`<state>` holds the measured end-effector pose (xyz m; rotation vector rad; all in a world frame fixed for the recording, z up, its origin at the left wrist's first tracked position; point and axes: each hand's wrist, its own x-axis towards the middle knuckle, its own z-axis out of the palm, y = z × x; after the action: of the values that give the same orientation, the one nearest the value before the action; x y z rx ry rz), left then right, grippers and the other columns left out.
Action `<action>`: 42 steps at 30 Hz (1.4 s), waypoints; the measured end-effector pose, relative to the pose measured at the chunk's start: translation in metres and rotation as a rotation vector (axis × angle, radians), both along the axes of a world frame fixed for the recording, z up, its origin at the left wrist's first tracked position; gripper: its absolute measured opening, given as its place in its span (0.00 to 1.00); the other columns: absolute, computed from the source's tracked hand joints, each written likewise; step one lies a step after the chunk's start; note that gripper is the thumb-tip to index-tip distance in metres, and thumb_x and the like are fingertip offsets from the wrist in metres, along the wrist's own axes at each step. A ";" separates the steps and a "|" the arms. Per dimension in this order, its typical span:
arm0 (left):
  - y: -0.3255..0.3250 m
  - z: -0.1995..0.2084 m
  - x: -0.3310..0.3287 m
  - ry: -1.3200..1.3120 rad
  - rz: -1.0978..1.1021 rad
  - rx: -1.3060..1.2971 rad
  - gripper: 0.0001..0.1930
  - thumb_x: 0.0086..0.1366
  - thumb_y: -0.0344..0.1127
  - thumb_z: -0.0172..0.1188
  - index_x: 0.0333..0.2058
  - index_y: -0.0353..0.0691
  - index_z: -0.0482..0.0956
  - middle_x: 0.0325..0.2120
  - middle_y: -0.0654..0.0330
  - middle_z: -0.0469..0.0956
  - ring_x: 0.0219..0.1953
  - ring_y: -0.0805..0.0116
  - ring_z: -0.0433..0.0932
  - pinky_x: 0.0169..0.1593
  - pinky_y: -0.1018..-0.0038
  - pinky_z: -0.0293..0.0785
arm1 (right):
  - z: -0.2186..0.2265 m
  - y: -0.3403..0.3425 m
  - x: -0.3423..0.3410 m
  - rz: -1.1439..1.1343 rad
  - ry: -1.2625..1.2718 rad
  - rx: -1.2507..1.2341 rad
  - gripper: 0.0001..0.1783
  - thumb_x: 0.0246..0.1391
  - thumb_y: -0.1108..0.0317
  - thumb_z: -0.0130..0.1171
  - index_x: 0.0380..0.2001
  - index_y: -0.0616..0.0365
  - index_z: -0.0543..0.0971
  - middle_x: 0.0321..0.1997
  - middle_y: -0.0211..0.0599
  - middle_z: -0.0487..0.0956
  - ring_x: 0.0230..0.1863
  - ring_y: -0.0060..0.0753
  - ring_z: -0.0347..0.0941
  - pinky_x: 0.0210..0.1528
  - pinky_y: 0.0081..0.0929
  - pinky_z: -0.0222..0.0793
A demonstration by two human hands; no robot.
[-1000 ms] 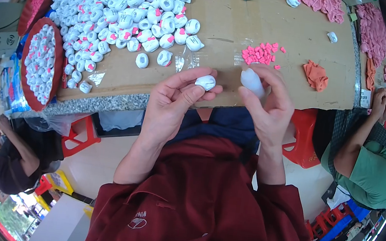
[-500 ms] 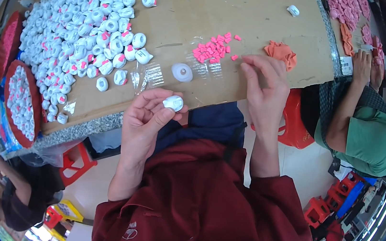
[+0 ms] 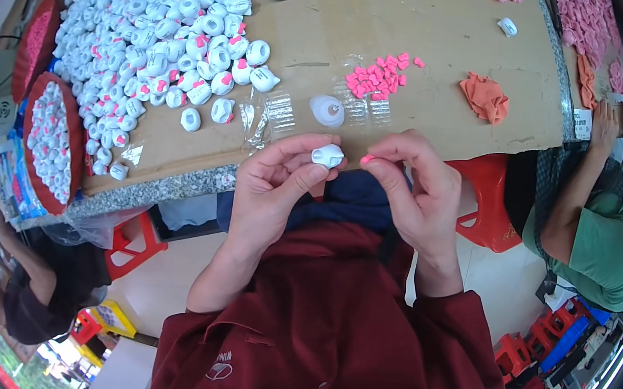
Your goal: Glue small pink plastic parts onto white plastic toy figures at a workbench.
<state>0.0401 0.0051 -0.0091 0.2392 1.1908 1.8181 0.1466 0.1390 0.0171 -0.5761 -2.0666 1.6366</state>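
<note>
My left hand is closed on a small white cat-head piece, held up between thumb and fingers near the table's front edge. Just to its right, my right hand pinches a tiny pink bow-shaped piece. A small gap separates the two pieces. Beyond my hands, a loose cluster of pink bow pieces lies on the cardboard-covered table. A squat translucent white bottle with a small tip sits in front of that cluster.
Many white head pieces, some with pink bows, heap up at the left. Two red trays of pieces stand at the left edge. An orange cloth lies to the right. Co-workers sit on both sides, one in a green shirt.
My right hand has come down and left from beside the pink cluster to near the left hand, bow in its fingertips. The table has shifted rightward in view.
</note>
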 end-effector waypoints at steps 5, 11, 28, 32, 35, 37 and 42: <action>-0.004 -0.003 0.002 0.062 -0.020 -0.032 0.14 0.57 0.23 0.54 0.43 0.31 0.71 0.37 0.57 0.75 0.36 0.75 0.75 0.35 0.84 0.70 | 0.010 -0.007 -0.004 -0.018 -0.107 -0.126 0.08 0.46 0.78 0.57 0.32 0.63 0.71 0.25 0.32 0.76 0.31 0.18 0.72 0.35 0.14 0.65; -0.003 -0.006 0.004 0.075 -0.092 0.036 0.14 0.57 0.21 0.52 0.43 0.30 0.71 0.37 0.58 0.75 0.39 0.75 0.73 0.45 0.81 0.70 | 0.014 -0.006 -0.008 0.063 -0.248 -0.124 0.08 0.46 0.75 0.57 0.31 0.62 0.71 0.25 0.31 0.76 0.30 0.16 0.71 0.34 0.13 0.64; 0.000 0.004 0.007 0.316 0.014 -0.039 0.13 0.56 0.20 0.54 0.42 0.31 0.73 0.38 0.57 0.74 0.40 0.74 0.73 0.43 0.81 0.70 | 0.001 -0.008 -0.015 0.017 -0.055 0.026 0.03 0.44 0.78 0.56 0.26 0.62 0.74 0.29 0.31 0.72 0.27 0.19 0.66 0.28 0.15 0.61; -0.001 0.002 0.005 0.783 0.017 -0.159 0.13 0.55 0.21 0.55 0.41 0.33 0.74 0.38 0.57 0.74 0.39 0.74 0.73 0.41 0.82 0.70 | -0.002 -0.009 -0.017 0.004 -0.079 0.032 0.02 0.45 0.78 0.56 0.25 0.63 0.73 0.28 0.31 0.71 0.27 0.19 0.66 0.28 0.15 0.61; 0.001 0.001 0.010 0.443 0.104 -0.117 0.13 0.55 0.23 0.56 0.41 0.33 0.74 0.36 0.57 0.75 0.37 0.76 0.74 0.36 0.84 0.70 | -0.005 -0.008 -0.017 0.015 -0.043 -0.002 0.03 0.44 0.78 0.56 0.25 0.63 0.73 0.27 0.31 0.71 0.27 0.19 0.66 0.27 0.15 0.61; 0.000 0.001 0.006 0.267 0.093 -0.101 0.13 0.55 0.23 0.56 0.42 0.33 0.74 0.36 0.58 0.75 0.35 0.77 0.74 0.32 0.86 0.69 | -0.003 -0.006 -0.015 0.008 0.009 0.167 0.03 0.43 0.79 0.56 0.25 0.63 0.73 0.26 0.32 0.72 0.26 0.22 0.67 0.27 0.17 0.62; -0.002 0.000 0.005 0.194 0.048 -0.077 0.13 0.57 0.22 0.53 0.43 0.30 0.72 0.38 0.55 0.74 0.37 0.71 0.74 0.42 0.79 0.71 | 0.000 -0.007 -0.014 0.020 -0.018 0.377 0.04 0.41 0.79 0.57 0.23 0.63 0.74 0.24 0.34 0.72 0.25 0.26 0.68 0.26 0.19 0.63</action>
<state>0.0455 0.0032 -0.0091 0.3516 1.4095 1.8175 0.1327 0.1324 0.0166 -0.4404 -2.3201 1.2063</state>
